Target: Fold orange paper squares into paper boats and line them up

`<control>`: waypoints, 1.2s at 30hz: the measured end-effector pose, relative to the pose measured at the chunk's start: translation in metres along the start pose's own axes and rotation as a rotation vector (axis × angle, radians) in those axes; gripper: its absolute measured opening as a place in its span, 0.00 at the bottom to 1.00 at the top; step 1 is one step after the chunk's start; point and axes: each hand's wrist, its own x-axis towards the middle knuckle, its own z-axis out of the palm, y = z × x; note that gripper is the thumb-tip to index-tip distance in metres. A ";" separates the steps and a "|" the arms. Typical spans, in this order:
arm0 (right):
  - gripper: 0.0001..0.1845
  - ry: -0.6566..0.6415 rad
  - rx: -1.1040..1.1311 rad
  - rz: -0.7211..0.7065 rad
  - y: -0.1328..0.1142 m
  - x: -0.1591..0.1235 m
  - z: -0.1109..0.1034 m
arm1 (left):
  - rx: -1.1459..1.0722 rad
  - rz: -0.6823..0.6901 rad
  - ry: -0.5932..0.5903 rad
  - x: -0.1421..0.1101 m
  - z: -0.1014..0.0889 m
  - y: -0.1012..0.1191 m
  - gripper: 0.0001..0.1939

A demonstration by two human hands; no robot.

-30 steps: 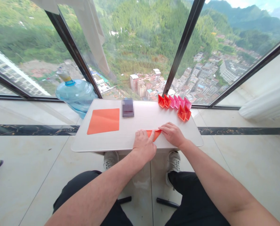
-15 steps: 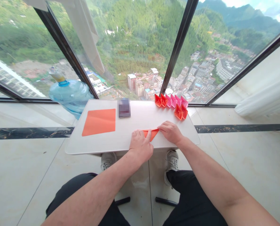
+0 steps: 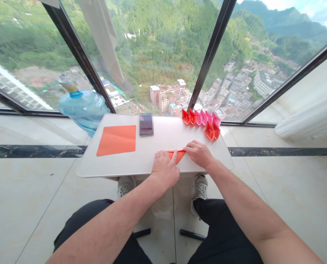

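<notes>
A small folded sheet of orange paper lies near the front of the white table, between my two hands. My left hand covers its left part; the index finger presses on the paper and the other fingers curl at its edge. At the paper's upper right corner, my right hand pinches the fold between thumb and fingertips. What sits under the left palm is hidden. A flat orange sheet rests on the left side of the table.
Several folded paper boats, red and pink, stand at the table's back right. A dark, blurred-out object lies at the back. Behind the left corner is a blue water jug, by large windows.
The view has shifted slightly. Both hands stay on the folded orange paper in nearly the same pose, with only a very slight movement along the fold.
</notes>
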 end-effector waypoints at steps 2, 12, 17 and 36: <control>0.11 0.003 0.019 -0.012 0.002 -0.003 0.002 | -0.017 -0.001 -0.007 0.000 0.001 0.000 0.33; 0.16 -0.008 0.015 -0.019 0.001 -0.016 0.000 | -0.015 0.001 -0.016 -0.001 -0.001 0.001 0.33; 0.16 -0.036 -0.012 0.026 -0.006 -0.015 -0.001 | -0.014 -0.039 -0.028 0.000 0.000 0.003 0.37; 0.12 -0.042 -0.077 0.090 -0.028 -0.007 -0.006 | -0.005 -0.023 -0.007 0.000 0.002 0.002 0.34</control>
